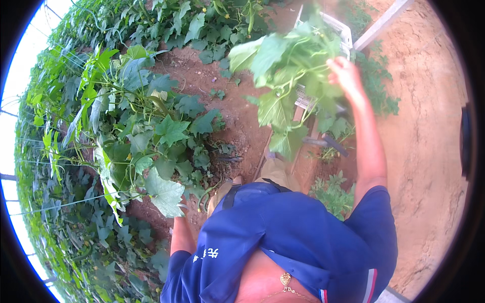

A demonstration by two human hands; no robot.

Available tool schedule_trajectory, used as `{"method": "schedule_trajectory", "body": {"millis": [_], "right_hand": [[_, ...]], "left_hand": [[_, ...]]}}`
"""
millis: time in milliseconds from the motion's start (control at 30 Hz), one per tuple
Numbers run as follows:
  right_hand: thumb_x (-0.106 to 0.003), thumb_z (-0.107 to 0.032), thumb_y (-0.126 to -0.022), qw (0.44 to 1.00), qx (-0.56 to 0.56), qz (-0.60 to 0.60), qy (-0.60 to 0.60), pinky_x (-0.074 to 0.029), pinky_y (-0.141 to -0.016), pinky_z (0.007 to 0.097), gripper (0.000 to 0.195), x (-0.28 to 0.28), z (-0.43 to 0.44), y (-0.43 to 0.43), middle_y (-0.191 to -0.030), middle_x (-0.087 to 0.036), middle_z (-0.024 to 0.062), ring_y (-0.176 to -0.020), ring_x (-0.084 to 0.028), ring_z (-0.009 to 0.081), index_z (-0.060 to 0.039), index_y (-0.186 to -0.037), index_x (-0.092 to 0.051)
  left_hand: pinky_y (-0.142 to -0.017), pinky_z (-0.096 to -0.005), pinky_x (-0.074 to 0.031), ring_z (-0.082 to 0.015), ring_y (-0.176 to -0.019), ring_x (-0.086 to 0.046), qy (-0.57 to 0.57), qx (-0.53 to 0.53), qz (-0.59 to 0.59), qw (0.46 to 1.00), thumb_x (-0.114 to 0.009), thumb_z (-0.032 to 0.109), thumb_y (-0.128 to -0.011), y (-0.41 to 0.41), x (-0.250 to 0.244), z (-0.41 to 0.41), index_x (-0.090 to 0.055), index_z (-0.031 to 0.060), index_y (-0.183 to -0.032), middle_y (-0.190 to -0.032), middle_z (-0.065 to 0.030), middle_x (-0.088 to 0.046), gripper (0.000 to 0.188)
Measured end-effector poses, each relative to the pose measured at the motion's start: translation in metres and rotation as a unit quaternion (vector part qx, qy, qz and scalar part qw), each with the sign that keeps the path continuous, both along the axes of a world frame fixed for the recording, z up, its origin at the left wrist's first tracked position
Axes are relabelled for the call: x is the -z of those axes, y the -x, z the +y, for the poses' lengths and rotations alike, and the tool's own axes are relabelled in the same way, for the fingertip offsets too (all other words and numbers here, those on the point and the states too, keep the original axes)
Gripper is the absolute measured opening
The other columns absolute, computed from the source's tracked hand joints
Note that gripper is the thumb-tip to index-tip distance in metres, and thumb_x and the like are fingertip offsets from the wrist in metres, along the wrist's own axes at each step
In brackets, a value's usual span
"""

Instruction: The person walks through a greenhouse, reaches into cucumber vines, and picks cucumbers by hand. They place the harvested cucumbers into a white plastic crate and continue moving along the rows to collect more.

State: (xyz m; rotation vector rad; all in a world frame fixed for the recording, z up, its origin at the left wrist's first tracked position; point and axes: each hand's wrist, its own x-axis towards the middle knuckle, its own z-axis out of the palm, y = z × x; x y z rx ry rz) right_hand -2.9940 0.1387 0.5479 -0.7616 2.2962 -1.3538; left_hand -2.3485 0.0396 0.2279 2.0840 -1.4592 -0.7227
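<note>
At the upper right, my right hand [343, 74] is closed on a bunch of leafy vine cuttings [280, 79], whose broad lobed leaves are partly blurred. My left hand is mostly hidden behind a pale leaf [165, 192] at the lower left; only the wrist area shows, so its fingers cannot be made out. Around that hand stand leafy climbing vines [151, 125] tied near thin strings. A white plastic crate [338, 25] sits behind the bunch, partly covered by its leaves. Long green fruits [204, 197] hang low beside my leg.
A dense row of vines [34, 181] runs along the left, and another stretch of vines [204, 22] at the top. A metal bar with a dark grip [335, 146] lies right of my feet. A pale post [382, 23] slants at the upper right, by a rough earthen surface [420, 151].
</note>
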Motion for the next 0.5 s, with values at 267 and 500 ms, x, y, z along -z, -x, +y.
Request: {"method": "schedule_trajectory", "body": {"millis": [267, 500], "right_hand": [[-0.058, -0.034, -0.086, 0.985, 0.112, 0.120, 0.052, -0.052, -0.063, 0.0269, 0.056, -0.042, -0.048, 0.292, -0.098, -0.062, 0.0176, -0.074, -0.064, 0.0158, 0.0095, -0.121, -0.047], [-0.056, -0.030, -0.085, 0.952, -0.126, 0.264, -0.093, -0.045, -0.087, 0.0354, 0.042, 0.069, -0.075, 0.298, -0.108, -0.061, 0.0180, -0.101, -0.058, 0.0284, 0.0009, -0.114, -0.054]], "left_hand": [[-0.074, -0.0371, -0.044, -0.0228, -0.082, -0.058, -0.035, -0.061, -0.057, 0.996, -0.054, 0.031, -0.087, 0.053, -0.022, 0.029, -0.061, 0.0033, -0.097, -0.093, -0.0084, -0.063, 0.030], [-0.076, -0.0386, -0.048, -0.0271, -0.097, -0.061, -0.281, 0.351, -0.557, 0.698, -0.055, 0.021, -0.084, 0.079, 0.032, 0.066, -0.059, 0.0093, -0.110, -0.105, -0.0086, -0.063, 0.029]]}}
